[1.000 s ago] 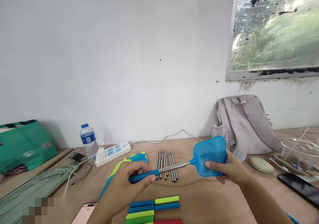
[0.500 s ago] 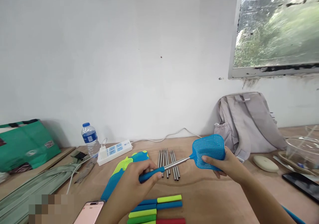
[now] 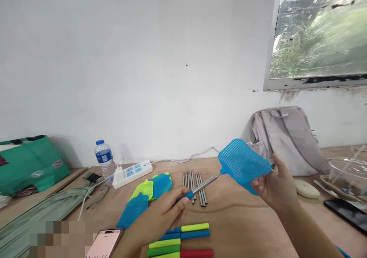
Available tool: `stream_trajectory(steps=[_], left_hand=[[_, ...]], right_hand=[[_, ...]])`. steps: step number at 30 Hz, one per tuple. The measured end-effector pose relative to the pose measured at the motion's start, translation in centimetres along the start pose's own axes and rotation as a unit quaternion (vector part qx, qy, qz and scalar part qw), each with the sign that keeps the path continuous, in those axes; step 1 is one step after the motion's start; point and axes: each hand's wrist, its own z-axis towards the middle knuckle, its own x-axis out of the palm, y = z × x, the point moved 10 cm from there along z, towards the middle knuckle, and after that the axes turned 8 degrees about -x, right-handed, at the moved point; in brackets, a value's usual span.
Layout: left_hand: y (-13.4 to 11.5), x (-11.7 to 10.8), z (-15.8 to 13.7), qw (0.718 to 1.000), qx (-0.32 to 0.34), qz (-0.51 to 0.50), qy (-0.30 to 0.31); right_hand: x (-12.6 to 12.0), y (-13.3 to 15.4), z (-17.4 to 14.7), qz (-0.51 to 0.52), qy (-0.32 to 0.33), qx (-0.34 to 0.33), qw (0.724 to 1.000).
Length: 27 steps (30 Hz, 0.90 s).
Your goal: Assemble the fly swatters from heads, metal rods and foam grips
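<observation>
A blue fly swatter (image 3: 241, 160) with a metal rod is held above the table between both hands. My left hand (image 3: 169, 208) is closed around its blue handle. At the mesh head's right corner, my right hand (image 3: 275, 185) pinches the edge between thumb and fingers. Behind the rod lie several metal rods (image 3: 187, 183) in two groups. To their left, loose mesh swatter heads (image 3: 137, 208) in blue and yellow-green overlap each other. Near my left hand lie coloured handle tubes (image 3: 195, 234) in two columns, blue, yellow, green and red.
A white power strip (image 3: 133, 173) and a water bottle (image 3: 103, 158) stand along the wall. A pink-screened phone (image 3: 104, 244) lies front left, a green bag (image 3: 31, 166) far left. At right are a grey backpack (image 3: 286, 143), a black phone (image 3: 345, 214) and a clear bowl (image 3: 348, 173).
The swatter head has tilted and turned, its mesh now facing me more. My right hand has shifted right to the head's corner. My left hand has moved slightly right, still on the handle.
</observation>
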Motion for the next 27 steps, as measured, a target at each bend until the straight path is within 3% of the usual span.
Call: stream_trajectory(steps=[3, 6, 8, 11, 13, 16, 20, 23, 27], left_hand=[[-0.9, 1.2, 1.1, 0.996, 0.055, -0.069, -0.033], [-0.4, 2.3, 2.2, 0.977, 0.059, -0.188, -0.084], [0.5, 3.4, 2.8, 0.955, 0.037, -0.281, -0.087], [1.4, 5.4, 3.2, 0.931, -0.005, -0.362, -0.052], [1.5, 5.1, 3.2, 0.925, -0.007, -0.376, -0.059], [1.0, 1.7, 2.7, 0.895, 0.050, -0.425, -0.128], [0.8, -3.9, 1.5, 0.793, 0.129, -0.570, -0.171], [0.7, -7.9, -0.3, 0.744, 0.172, -0.607, -0.222], [1.9, -9.8, -2.5, 0.695, 0.138, -0.617, -0.342]], right_hand=[[2.7, -1.1, -0.2, 0.007, 0.062, -0.044, 0.997], [6.5, -6.1, -2.5, -0.105, 0.190, 0.012, 0.976], [8.7, -8.8, -4.5, -0.164, 0.266, 0.011, 0.950], [9.8, -10.5, -6.1, -0.208, 0.278, -0.011, 0.938], [10.0, -10.7, -6.5, -0.223, 0.292, -0.005, 0.930], [10.4, -9.7, -6.8, -0.250, 0.337, -0.005, 0.908], [10.0, -7.1, -6.4, -0.352, 0.336, -0.073, 0.871], [9.9, -5.9, -6.3, -0.430, 0.332, -0.120, 0.831], [10.5, -5.9, -6.9, -0.467, 0.353, -0.132, 0.800]])
